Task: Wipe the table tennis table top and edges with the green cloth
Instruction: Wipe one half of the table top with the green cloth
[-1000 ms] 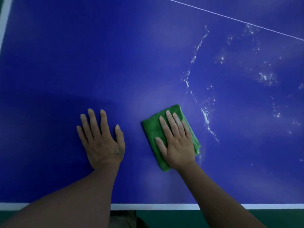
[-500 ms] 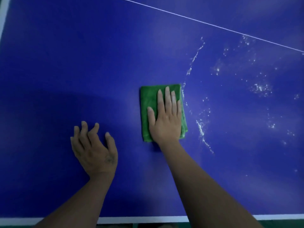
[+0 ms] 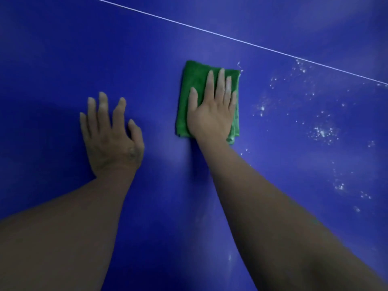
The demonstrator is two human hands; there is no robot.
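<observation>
Presses the folded green cloth [image 3: 194,80] flat onto the blue table top [image 3: 63,49] with the right hand [image 3: 212,116], fingers straight and close together, thumb out to the side, not curled round the cloth at all. Rests the bare left hand [image 3: 111,139] on the table, near the cloth on its left but not touching it, fingers spread and a little bent, holding nothing. Shows the cloth just below a thin white line [image 3: 231,38] slanting across the table. Shows many tiny white specks [image 3: 321,131] on the blue to the right of the cloth, a few right beside its top right corner.
</observation>
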